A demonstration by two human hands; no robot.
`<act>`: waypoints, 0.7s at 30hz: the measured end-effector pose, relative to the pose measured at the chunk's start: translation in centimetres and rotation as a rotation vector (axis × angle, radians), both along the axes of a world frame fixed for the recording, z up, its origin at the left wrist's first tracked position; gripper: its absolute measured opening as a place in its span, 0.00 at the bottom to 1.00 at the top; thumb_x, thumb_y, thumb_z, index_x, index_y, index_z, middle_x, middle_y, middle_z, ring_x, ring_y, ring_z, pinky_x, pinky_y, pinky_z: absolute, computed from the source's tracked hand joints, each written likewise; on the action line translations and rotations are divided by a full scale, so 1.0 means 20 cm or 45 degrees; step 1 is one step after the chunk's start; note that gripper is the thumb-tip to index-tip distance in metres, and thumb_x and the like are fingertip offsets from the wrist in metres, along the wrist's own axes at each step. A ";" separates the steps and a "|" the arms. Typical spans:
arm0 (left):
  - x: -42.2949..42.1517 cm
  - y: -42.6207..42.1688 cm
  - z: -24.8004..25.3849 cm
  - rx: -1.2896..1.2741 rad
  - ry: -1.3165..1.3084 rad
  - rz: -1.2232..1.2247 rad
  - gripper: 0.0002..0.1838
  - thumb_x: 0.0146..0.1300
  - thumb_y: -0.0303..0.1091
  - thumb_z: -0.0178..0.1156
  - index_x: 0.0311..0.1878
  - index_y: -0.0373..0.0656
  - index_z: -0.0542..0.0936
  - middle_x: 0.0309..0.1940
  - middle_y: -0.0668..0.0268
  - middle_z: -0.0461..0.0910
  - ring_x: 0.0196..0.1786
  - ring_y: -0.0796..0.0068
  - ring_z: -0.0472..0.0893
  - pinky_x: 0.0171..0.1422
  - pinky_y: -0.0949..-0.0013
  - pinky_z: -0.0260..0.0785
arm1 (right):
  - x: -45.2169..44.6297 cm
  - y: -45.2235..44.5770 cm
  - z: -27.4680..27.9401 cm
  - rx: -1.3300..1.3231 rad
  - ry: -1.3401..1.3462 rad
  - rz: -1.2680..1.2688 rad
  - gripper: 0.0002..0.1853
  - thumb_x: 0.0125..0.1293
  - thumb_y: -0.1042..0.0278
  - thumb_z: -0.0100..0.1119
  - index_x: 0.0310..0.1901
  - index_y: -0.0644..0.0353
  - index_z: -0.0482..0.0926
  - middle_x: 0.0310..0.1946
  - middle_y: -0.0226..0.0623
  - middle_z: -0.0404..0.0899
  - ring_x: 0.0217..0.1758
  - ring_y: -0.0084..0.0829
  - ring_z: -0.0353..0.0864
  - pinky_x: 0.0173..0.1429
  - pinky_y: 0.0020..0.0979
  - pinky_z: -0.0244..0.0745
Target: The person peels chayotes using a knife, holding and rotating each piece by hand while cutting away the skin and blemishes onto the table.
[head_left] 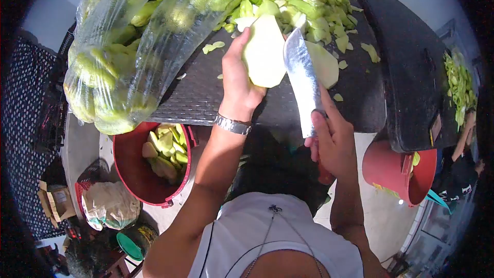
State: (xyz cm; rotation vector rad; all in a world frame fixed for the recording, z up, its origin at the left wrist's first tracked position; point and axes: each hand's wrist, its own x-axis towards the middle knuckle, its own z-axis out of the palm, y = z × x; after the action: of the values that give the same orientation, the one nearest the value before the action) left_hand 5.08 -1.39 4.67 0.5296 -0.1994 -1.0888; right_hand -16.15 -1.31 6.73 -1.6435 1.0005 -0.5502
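from the head, the left hand (239,72) grips a peeled chayote (265,54) over the dark surface (200,107); the right hand (334,136) is wrapped round a broad-bladed knife (303,72), blade just beside it. peelings (309,2) heap beyond (a clear plastic bag (149,67) of chayotes bulges leftward), and a red bucket (154,183) holds pale pieces (168,149).

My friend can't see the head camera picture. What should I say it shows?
A person's left hand holds a pale peeled vegetable, and the right hand holds a big knife beside it. Peelings lie on a dark table, near a plastic bag of green vegetables; two red buckets are below.
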 end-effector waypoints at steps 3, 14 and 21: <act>-0.01 -0.01 0.00 0.083 -0.033 0.041 0.18 0.76 0.44 0.57 0.58 0.42 0.80 0.49 0.63 0.87 0.48 0.66 0.87 0.55 0.61 0.81 | -0.02 0.01 0.00 -0.039 0.049 0.012 0.28 0.80 0.72 0.48 0.79 0.49 0.65 0.25 0.32 0.79 0.18 0.16 0.73 0.23 0.23 0.69; -0.11 -0.01 -0.07 0.030 -0.009 -0.194 0.27 0.80 0.52 0.48 0.63 0.37 0.77 0.48 0.56 0.86 0.48 0.58 0.88 0.55 0.57 0.82 | -0.03 0.04 -0.08 0.058 -0.046 0.067 0.29 0.81 0.70 0.46 0.81 0.49 0.60 0.28 0.33 0.81 0.21 0.18 0.77 0.26 0.26 0.76; -0.23 -0.02 -0.08 0.002 0.065 -0.170 0.31 0.80 0.55 0.45 0.64 0.34 0.75 0.48 0.51 0.85 0.45 0.52 0.88 0.55 0.53 0.81 | 0.00 0.02 -0.15 0.121 -0.192 0.069 0.30 0.81 0.69 0.45 0.82 0.49 0.56 0.26 0.32 0.79 0.19 0.18 0.75 0.23 0.26 0.75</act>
State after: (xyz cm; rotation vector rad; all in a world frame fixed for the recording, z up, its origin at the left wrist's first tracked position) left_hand 0.46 -1.70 3.15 0.4944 -0.1918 -1.2313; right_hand -16.08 -0.81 3.69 -1.5169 0.8567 -0.5730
